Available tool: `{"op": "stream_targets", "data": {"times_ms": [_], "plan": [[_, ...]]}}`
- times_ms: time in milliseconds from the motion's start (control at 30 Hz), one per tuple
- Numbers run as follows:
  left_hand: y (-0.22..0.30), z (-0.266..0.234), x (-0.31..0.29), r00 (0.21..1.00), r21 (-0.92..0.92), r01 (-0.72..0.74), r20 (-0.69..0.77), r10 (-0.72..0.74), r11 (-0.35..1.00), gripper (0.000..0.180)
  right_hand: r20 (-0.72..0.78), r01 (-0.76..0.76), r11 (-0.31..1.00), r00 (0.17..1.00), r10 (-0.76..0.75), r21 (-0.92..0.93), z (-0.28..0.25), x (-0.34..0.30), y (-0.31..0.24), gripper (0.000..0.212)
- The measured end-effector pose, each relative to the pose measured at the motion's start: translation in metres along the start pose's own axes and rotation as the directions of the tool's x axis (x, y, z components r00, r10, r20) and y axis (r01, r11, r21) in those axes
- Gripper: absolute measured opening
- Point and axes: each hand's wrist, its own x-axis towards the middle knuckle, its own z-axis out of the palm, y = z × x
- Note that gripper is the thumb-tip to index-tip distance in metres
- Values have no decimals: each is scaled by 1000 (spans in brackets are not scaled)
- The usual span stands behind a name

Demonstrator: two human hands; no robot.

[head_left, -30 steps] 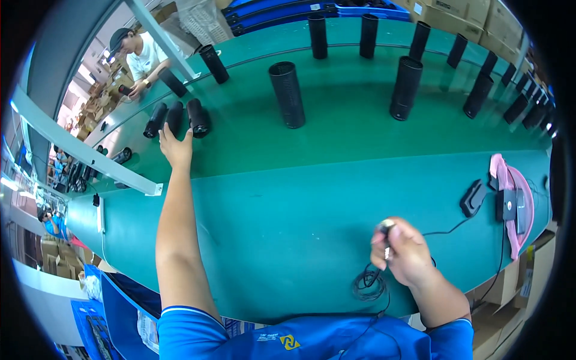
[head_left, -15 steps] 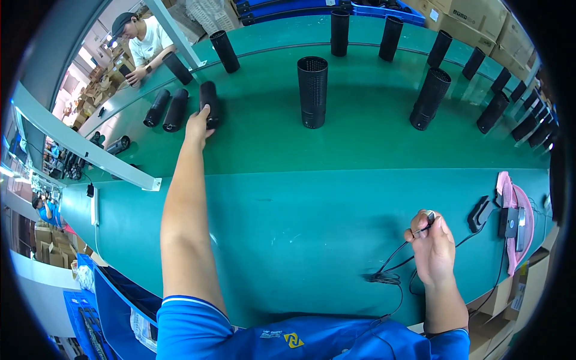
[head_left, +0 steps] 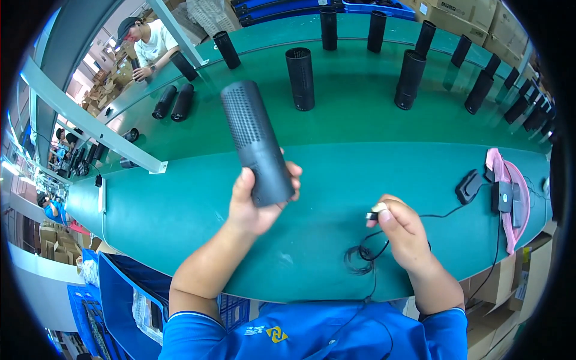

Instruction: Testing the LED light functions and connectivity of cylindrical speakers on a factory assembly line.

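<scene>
My left hand [head_left: 255,210] is wrapped round the lower end of a black cylinder [head_left: 252,138] with a perforated upper half. It holds the cylinder tilted above the near part of the green bench [head_left: 150,207]. To the right, my right hand [head_left: 408,237] pinches a small black cable plug [head_left: 372,216] between thumb and fingers, its tip pointing at the cylinder. The plug and cylinder are apart. A thin black cable [head_left: 360,262] hangs in loops below the right hand.
More black cylinders stand across the far bench, such as one ahead [head_left: 300,81]; two lie at left [head_left: 183,103]. A pink band with a black box [head_left: 501,197] and a black pad-shaped device [head_left: 470,187] sit right. A metal post [head_left: 96,123] slants left. Another person [head_left: 153,45] works beyond.
My left hand has lifted the cylinder off the far left of the bench and brought it nearer and to the right. My right hand has shifted left, still pinching the plug.
</scene>
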Motion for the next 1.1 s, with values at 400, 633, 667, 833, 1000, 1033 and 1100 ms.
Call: {"op": "stream_targets", "data": {"times_ms": [400, 633, 667, 833, 1000, 1033, 1100], "plan": [[-63, 51, -38, 968, 366, -64, -203, 147, 928, 64, 116, 160, 945, 984, -131, -287, 24, -9, -4, 20], [-66, 45, -48, 986, 557, -91, -66, 153, 826, 81, 81, 120, 903, 992, -95, -412, 26, -10, -1, 19], [-64, 43, -46, 984, 646, -133, -4, 178, 751, 81, 97, 129, 875, 991, -94, -466, 26, -11, -2, 19], [-60, 39, -40, 952, 839, -296, 218, 215, 457, 82, 149, 133, 777, 988, -52, -616, 27, -12, -2, 20], [-67, 46, -40, 955, 813, -283, 188, 230, 509, 79, 181, 92, 813, 983, 17, -576, 28, -10, 4, 18], [-68, 49, -41, 973, 777, -197, 80, 217, 597, 78, 200, 117, 835, 980, -9, -538, 27, -7, 4, 17], [-68, 52, -42, 978, 659, -33, -132, 159, 751, 75, 234, 167, 872, 970, -62, -460, 24, -3, 6, 14]]}}
